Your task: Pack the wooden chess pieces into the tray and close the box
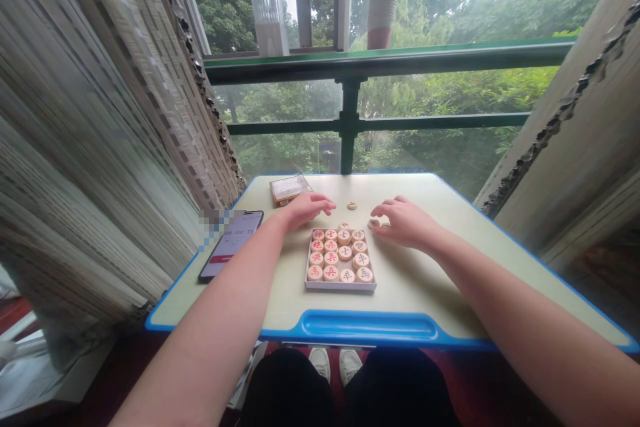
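Note:
A shallow white box [341, 285] near the table's front holds rows of round wooden Chinese chess pieces [331, 258] with red or dark characters. Spaces show in its third column. Just behind its far rim is one loose chess piece [344, 225], and another loose piece [352, 205] lies farther back. My left hand [309, 208] hovers behind the box's left side, fingers stretched out and holding nothing. To the right, my right hand [400, 221] bends over two loose pieces [373, 223], its thumb and fingers apart; whether it touches them is unclear.
A phone [233, 247] with a running timer lies at the table's left edge. Behind my left wrist is a flat box with a clear cover [289, 188]. The pale table [425, 193] has a blue rim and front groove [369, 327]. Curtains flank it, with a railing beyond.

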### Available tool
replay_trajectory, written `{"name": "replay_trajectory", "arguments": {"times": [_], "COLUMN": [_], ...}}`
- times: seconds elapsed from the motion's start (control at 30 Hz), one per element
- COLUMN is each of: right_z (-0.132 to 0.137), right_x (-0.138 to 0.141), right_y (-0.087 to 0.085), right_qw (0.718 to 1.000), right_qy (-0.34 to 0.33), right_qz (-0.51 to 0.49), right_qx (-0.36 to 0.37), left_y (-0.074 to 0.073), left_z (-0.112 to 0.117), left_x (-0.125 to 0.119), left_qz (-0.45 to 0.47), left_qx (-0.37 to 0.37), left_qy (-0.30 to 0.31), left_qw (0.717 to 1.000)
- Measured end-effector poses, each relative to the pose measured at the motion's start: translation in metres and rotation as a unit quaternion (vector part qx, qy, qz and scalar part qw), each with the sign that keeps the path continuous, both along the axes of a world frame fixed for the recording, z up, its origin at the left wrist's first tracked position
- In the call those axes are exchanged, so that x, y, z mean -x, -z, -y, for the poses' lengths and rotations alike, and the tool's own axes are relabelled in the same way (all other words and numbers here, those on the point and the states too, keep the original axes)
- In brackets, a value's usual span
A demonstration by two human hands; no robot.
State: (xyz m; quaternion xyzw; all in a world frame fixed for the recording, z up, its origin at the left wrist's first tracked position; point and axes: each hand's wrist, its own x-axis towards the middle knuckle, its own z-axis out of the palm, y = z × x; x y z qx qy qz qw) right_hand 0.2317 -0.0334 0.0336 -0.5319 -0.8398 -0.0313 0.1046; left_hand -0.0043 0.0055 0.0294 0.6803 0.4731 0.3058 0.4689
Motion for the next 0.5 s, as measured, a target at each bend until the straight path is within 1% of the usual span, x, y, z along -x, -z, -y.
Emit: {"name": "replay_trajectory", "arguments": {"times": [0.17, 0.3, 0.37, 0.43, 0.5], "right_z": [-0.002, -0.003, -0.001, 0.004, 0.013], "right_x": [0.001, 0.003, 0.005, 0.009, 0.015], "right_y": [0.003, 0.006, 0.006, 0.004, 0.000], "right_qw": [1.000, 0.999, 0.997, 0.991, 0.977], "right_qy": [0.000, -0.014, -0.027, -0.066, -0.135], "right_qz": [0.001, -0.036, -0.070, -0.117, -0.162], "right_qx": [0.021, 0.021, 0.001, -0.024, -0.029], "left_y": [0.003, 0.004, 0.004, 0.003, 0.003], "left_z": [-0.002, -0.002, -0.002, -0.002, -0.002], "left_x": [0.002, 0.002, 0.002, 0.002, 0.002], "left_qz": [-0.010, -0.024, -0.030, -0.032, -0.028], "left_qx": [-0.003, -0.007, -0.004, -0.003, -0.003], "left_qy": [0.002, 0.006, 0.006, 0.005, 0.008], "left_qw": [1.000, 1.000, 1.000, 0.999, 1.000]}}
